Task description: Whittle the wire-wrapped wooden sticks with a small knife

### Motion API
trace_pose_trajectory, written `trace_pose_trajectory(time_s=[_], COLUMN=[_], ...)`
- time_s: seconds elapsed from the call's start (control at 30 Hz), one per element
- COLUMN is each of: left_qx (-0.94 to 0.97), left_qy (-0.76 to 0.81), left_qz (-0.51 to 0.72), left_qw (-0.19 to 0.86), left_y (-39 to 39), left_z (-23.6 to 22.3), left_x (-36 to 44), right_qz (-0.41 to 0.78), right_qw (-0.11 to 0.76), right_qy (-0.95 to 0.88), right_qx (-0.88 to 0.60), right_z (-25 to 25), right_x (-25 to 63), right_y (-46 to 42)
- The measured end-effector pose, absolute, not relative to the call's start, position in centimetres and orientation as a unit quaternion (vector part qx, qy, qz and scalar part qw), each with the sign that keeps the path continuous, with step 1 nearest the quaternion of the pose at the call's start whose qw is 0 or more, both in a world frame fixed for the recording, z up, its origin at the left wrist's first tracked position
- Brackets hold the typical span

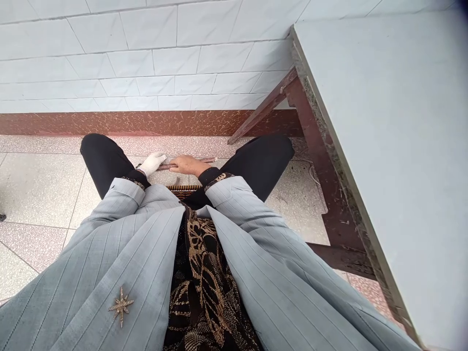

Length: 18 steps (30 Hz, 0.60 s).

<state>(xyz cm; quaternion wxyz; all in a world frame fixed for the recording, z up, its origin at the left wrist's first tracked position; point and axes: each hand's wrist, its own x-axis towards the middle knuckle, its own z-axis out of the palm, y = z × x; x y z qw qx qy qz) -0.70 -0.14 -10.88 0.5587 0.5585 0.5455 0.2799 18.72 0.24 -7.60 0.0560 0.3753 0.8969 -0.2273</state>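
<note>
Between my knees, both hands are close together over the floor. My left hand (151,165) wears a white glove and curls at the left end of a thin reddish-brown stick (209,160); what its fingers grip is too small to make out. My right hand (186,165) is bare and wrapped round the middle of the stick, which sticks out to the right of it. Below the hands shows the edge of a brown woven seat or basket (178,188), mostly hidden by my clothes.
At the right stands a table with a pale top (395,146) and a dark red wooden frame (314,141), close to my right knee. A white tiled wall (146,63) with a reddish-brown base strip (164,123) rises ahead. Speckled floor tiles (40,185) lie around me.
</note>
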Motion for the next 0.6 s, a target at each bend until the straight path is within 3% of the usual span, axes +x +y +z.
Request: trace_pose_trajectory(time_s=[0.2,0.37,0.47,0.6], left_qx=[0.509,0.511,0.528,0.573], left_qy=[0.525,0.488,0.485,0.485], left_qz=[0.267,0.294,0.263,0.180], left_qw=[0.627,0.644,0.646,0.635], left_y=[0.4,0.7,0.4,-0.5], left_z=[-10.0,-9.3,-9.6,-9.8], left_x=[-2.1,-3.1,-2.3,-0.8], right_qz=[-0.225,-0.279,-0.271,-0.212], right_qw=[0.011,-0.103,-0.174,-0.172], right_qy=[0.908,0.884,0.855,0.821], right_qx=[0.353,0.360,0.407,0.502], right_z=[-7.6,-6.8,-6.5,-6.8], right_x=[19.2,20.1,20.6,21.1], right_y=[0.8,1.3,1.8,2.6])
